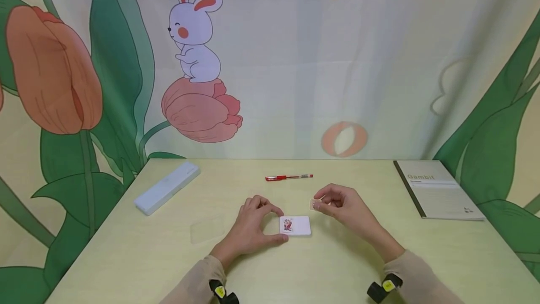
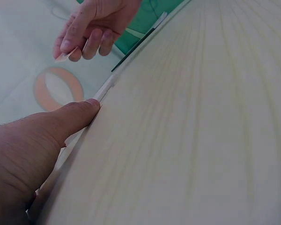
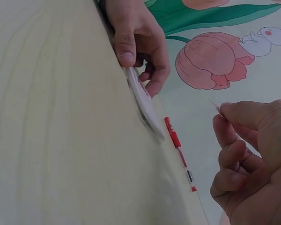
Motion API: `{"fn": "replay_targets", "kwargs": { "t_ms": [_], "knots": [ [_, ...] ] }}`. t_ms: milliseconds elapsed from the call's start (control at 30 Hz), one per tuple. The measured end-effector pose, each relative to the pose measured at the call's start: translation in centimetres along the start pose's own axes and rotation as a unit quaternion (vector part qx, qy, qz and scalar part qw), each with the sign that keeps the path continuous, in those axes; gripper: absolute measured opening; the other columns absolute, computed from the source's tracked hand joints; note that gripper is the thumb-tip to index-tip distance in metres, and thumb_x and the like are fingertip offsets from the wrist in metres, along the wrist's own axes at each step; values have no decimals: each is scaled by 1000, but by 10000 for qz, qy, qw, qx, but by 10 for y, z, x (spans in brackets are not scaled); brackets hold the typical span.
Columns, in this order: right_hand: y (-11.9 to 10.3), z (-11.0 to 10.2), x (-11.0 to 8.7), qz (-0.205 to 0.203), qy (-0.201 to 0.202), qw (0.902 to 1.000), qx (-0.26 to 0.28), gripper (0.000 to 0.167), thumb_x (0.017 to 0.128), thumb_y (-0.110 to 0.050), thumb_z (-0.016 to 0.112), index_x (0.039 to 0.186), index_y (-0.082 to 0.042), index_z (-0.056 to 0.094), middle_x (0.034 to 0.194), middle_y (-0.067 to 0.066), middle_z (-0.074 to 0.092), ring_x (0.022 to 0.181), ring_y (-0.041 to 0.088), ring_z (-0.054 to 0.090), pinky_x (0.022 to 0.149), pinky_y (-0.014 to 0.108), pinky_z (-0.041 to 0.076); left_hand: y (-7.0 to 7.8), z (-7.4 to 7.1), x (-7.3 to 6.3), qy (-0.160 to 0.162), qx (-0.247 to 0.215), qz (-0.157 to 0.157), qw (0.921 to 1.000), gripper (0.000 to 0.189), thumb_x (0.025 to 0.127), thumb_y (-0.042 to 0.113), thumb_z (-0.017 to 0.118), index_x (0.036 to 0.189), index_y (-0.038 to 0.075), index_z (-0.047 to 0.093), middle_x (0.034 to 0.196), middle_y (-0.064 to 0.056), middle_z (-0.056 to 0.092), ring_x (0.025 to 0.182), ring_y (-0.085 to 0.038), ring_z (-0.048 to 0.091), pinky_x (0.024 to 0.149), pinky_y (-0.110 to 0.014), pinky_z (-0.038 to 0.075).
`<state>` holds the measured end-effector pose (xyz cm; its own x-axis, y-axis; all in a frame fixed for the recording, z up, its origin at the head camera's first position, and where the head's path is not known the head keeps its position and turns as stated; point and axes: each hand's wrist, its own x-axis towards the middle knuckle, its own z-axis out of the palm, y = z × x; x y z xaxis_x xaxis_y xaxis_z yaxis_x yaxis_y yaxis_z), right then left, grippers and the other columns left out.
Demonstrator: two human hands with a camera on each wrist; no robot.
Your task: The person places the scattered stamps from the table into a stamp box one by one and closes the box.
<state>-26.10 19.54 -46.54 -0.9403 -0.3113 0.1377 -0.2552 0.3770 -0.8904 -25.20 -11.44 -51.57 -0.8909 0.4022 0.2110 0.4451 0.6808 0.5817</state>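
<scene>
Holding the white block (image 1: 300,226) in the left hand (image 1: 253,228), well inside the back edge of the table (image 1: 126,266); pinching a small card (image 1: 313,204) in the right hand (image 1: 343,204). Probably mid-transfer, next needing steady aim.

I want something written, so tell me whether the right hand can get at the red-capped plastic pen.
Probably yes: nothing visible stands between the right hand and the pen, though that hand pinches a small, pale, printed piece that may need setting down.
</scene>
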Motion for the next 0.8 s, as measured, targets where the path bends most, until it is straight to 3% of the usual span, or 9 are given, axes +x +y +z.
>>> {"fn": "replay_targets", "kwargs": {
  "t_ms": [300,567,800],
  "knots": [
    [5,25,1,109,-205,9997,37,19,99,-16,87,113,-8,77,91,7,76,69,13,54,63,22,43,-2,1,0,-48,30,-22,10000,52,84,63,93,125,36,76,128,5,54,122,-19,44,109,-51,38],
    [11,36,1,369,-210,9987,-283,15,98,-17,88,109,-14,78,89,2,72,74,18,57,67,23,46,-2,0,0,-18,-18,38,10000,52,84,62,93,125,36,76,128,4,54,121,-19,43,109,-51,37],
    [13,37,1,83,-281,9967,-756,13,98,-15,88,106,-17,78,86,-3,71,75,17,59,67,24,46,-1,-1,0,27,-60,106,9999,53,84,62,93,125,34,77,127,2,54,119,-20,43,108,-51,37]
  ]
}}
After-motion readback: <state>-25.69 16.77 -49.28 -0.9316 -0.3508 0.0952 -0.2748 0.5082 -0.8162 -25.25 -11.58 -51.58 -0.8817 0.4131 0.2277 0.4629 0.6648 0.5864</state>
